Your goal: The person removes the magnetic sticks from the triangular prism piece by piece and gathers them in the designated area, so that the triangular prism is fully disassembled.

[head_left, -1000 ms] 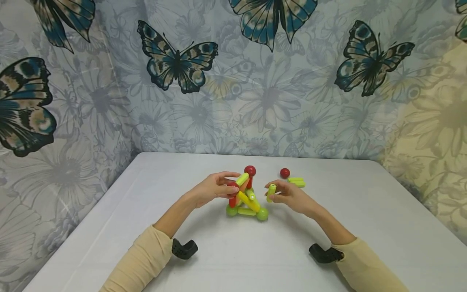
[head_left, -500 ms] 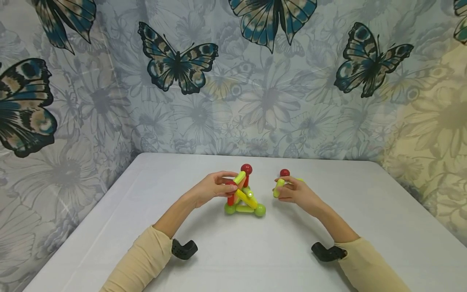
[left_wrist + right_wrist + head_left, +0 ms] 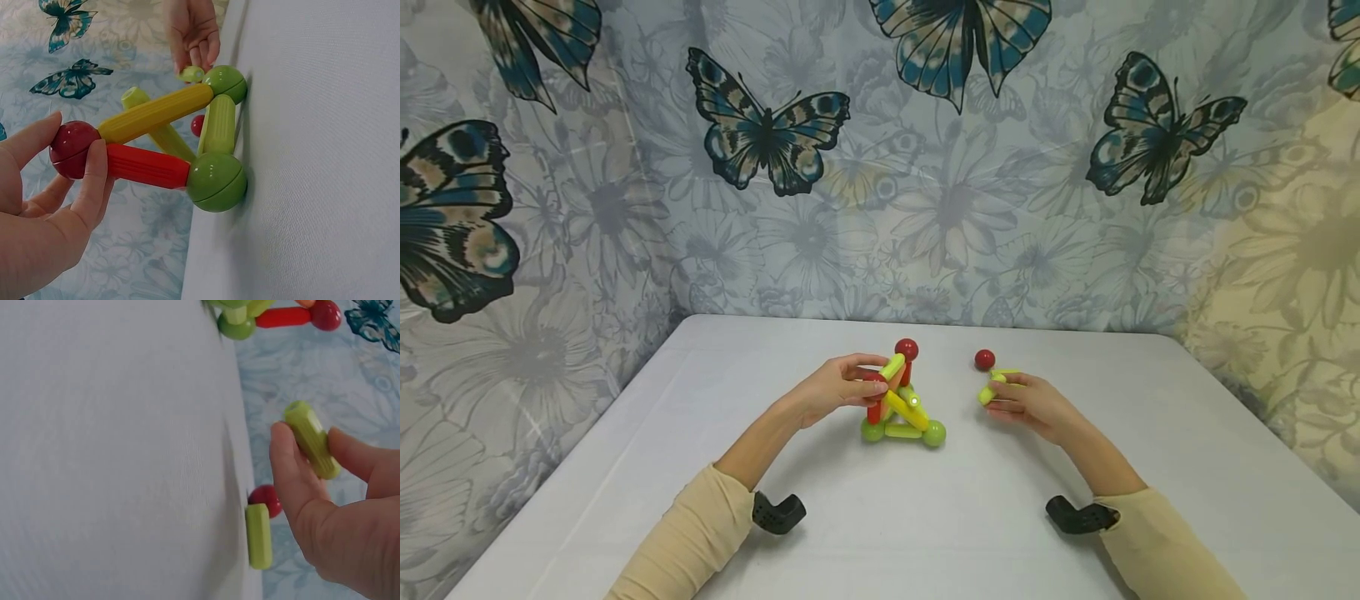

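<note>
A frame of coloured rods and balls stands on the table, with green balls (image 3: 217, 181) at its base and red balls higher up. My left hand (image 3: 831, 390) pinches one upper red ball (image 3: 74, 149) between thumb and fingers; a red rod (image 3: 148, 166) and a yellow rod (image 3: 156, 114) meet that ball. To the right of the frame and apart from it, my right hand (image 3: 1037, 407) holds a short light-green rod (image 3: 311, 439) above the table between thumb and fingertips. Another red ball (image 3: 907, 349) tops the back of the frame.
Behind my right hand a loose red ball (image 3: 985, 360) lies on the white table (image 3: 880, 533), with a light-green rod (image 3: 259, 536) beside it, partly hidden in the head view. Black wrist devices (image 3: 779, 512) sit at both sleeves. A butterfly-patterned wall covering (image 3: 955, 208) rises behind the table.
My right hand has moved right, away from the frame, carrying the light-green rod, which has tilted. The frame shifted slightly left at first. My left hand keeps its hold on the red ball.
</note>
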Available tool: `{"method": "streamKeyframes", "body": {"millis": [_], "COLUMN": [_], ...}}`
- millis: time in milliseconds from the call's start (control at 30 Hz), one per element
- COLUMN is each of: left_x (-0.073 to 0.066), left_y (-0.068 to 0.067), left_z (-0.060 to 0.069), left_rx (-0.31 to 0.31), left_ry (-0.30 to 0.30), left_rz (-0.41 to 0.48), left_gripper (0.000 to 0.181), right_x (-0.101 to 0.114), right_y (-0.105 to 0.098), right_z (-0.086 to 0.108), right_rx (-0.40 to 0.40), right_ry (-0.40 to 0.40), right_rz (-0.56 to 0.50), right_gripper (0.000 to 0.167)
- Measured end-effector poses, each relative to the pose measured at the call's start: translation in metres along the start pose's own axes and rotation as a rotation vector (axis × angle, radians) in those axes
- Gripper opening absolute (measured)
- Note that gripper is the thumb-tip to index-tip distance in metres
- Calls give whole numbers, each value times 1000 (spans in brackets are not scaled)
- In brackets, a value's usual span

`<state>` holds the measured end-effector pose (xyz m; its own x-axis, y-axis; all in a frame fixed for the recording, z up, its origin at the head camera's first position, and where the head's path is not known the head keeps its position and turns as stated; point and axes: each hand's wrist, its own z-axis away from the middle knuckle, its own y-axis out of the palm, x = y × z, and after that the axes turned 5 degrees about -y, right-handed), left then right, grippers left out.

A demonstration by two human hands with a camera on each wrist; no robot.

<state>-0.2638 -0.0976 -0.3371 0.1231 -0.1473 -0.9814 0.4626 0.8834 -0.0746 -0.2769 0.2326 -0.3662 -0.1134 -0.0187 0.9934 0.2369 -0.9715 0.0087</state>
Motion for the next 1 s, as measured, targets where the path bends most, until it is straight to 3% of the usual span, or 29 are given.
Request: {"method": "streamKeyframes", "body": {"millis": [100,267,500,633,1000], "left_x": [0,1,0,0,1], "left_y": [0,1,1,2,-1], "left_z": [0,-1,-1,-1,0], "left_rx": [3,5,5,6,16], "left_ry": [1,1,3,5,16], "left_rz": [-2,-10,-13,-15,-37], "left_gripper": [47,47,47,47,46], "right_x": [1,1,-3,-7,-12], "right_y": [-6,-15,-25,-30,-35], "right_z": [2,2,1,0,-2], "right_rx": [-19,-105,-172,-213,-286], "right_ry": [43,132,158,169,175], "right_rz": [-84,-155,-202,-203,-83], "right_gripper": [57,79,79,80,70]}}
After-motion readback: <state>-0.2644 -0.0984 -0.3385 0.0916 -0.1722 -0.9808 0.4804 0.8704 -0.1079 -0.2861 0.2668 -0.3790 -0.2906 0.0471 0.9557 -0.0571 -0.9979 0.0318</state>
